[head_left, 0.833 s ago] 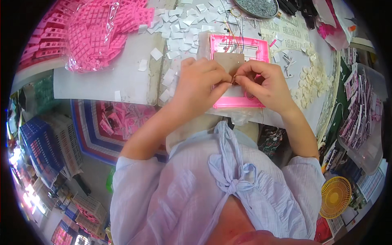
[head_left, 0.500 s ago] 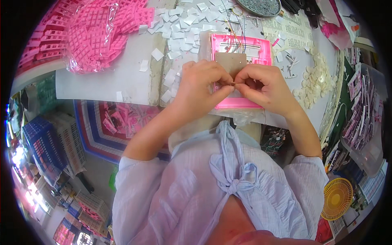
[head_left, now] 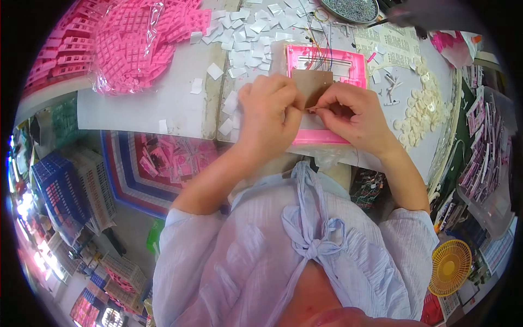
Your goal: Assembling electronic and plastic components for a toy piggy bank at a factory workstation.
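Note:
A pink plastic housing lies in front of me, with a brown board tilted up inside it. Thin coloured wires run from behind the board toward the far side. Over the housing's near left side, my left hand is closed, its fingertips pinched together; whatever they grip is hidden. My right hand pinches a tiny thin brownish piece between thumb and forefinger, just below the board. That piece reaches toward the left fingertips, and its kind is too small to tell.
White paper squares are scattered at left of the housing. Beyond them lie bagged pink lattice parts. Cream discs and small white pins sit at right. A bowl of screws and a blurred dark tool are at the back.
My left hand has drawn slightly back from the right fingertips, showing more of the thin piece between them. A dark blurred tool has come in at the upper right.

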`<state>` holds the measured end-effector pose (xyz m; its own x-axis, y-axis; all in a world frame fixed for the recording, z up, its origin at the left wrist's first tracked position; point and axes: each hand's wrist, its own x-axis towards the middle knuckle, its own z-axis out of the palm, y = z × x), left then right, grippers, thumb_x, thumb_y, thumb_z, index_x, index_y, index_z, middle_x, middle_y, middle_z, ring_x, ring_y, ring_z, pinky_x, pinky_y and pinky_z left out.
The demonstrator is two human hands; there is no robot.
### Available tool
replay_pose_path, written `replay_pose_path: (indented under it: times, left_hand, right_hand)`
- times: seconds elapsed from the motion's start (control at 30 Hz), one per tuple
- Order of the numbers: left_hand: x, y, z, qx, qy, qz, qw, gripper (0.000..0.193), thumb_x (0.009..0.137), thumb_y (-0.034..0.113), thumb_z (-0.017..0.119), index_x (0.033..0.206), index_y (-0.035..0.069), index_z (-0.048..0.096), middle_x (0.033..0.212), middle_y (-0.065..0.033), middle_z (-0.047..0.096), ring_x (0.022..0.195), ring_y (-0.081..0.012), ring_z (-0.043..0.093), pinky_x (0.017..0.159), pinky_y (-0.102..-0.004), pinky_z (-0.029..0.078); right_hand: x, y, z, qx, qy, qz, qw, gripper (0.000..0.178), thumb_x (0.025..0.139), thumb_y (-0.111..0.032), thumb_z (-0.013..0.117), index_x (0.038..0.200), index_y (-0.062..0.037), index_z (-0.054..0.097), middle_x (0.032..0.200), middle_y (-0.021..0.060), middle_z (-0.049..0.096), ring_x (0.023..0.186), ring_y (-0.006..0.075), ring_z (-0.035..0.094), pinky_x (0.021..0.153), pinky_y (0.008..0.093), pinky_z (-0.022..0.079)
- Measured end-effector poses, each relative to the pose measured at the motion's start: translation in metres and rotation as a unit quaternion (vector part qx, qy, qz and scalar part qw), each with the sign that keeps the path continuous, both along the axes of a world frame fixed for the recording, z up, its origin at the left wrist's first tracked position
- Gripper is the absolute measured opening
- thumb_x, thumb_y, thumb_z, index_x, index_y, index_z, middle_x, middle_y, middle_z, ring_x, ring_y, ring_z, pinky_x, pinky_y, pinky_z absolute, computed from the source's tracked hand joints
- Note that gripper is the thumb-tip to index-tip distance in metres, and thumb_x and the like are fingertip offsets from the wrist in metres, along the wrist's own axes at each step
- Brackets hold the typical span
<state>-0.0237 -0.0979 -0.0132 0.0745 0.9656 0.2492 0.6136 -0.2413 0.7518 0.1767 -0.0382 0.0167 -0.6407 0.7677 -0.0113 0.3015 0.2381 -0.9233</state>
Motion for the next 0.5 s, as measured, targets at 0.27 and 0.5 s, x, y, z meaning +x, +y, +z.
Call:
replay_pose_path:
  times: [0.27,0.5]
  left_hand:
    - [-0.0031,-0.0072,0.0002,0.002,-0.012,-0.005,1.000,0.020,0.073,0.008,0.075,0.092,0.011,0.068,0.101,-0.0023,0.062,0.099,-0.0210,0.056,0.088,-0.0378,0.032]
    - [-0.0021,-0.0055,0.0017,0.009,-0.008,-0.009,1.000,0.016,0.074,0.009,0.075,0.089,0.013,0.070,0.097,-0.0007,0.062,0.096,-0.0184,0.056,0.088,-0.0372,0.031]
  right_hand:
    - [0.0021,0.0001,0.0002,-0.052,0.009,-0.024,0.998,0.006,0.085,-0.004,0.070,0.090,-0.0021,0.068,0.068,-0.0005,0.060,0.058,0.0048,0.050,0.052,0.0231,0.038]
    - [0.0039,0.0028,-0.0015,-0.073,0.015,-0.017,0.997,0.006,0.085,-0.005,0.070,0.089,-0.0020,0.067,0.068,-0.0011,0.060,0.058,0.0040,0.049,0.052,0.0227,0.038]
